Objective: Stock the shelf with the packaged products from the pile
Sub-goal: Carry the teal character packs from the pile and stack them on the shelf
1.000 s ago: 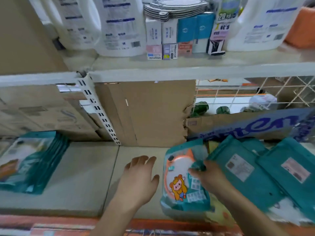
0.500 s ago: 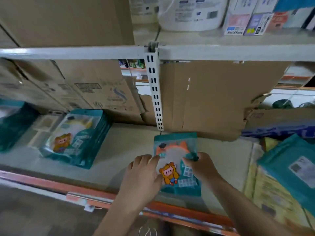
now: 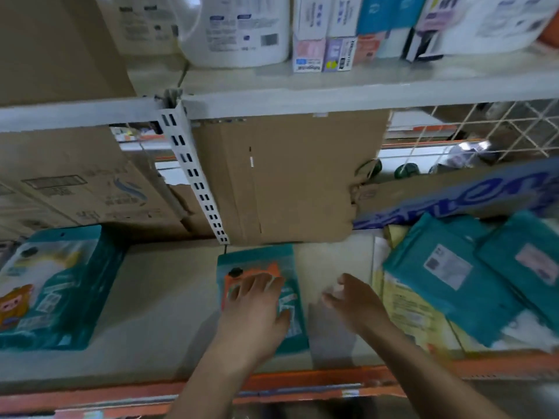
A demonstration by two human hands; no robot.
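A teal package with an orange cartoon front (image 3: pixel 287 261) lies flat on the beige shelf board (image 3: pixel 163 297), just in front of the slotted upright. My left hand (image 3: pixel 254 313) rests flat on it with fingers spread. My right hand (image 3: pixel 354 300) hovers to the package's right, blurred, fingers loosely curled and holding nothing. The pile of teal packages (image 3: pixel 447 279) lies at the right, label sides up, on yellow packs. A neat stack of the same teal packages (image 3: pixel 51 285) sits at the left of the shelf.
A slotted white upright (image 3: pixel 196 182) and a cardboard sheet (image 3: pixel 287 176) stand behind the package. Cardboard boxes (image 3: pixel 75 182) fill the back left. A blue-printed carton (image 3: pixel 469 195) lies behind the pile. The upper shelf (image 3: pixel 332 95) carries jugs and small boxes. An orange rail (image 3: pixel 272 385) edges the shelf.
The package went from my right hand's grip down onto the shelf. My left hand now lies on top of it, and my right hand has let go and moved right.
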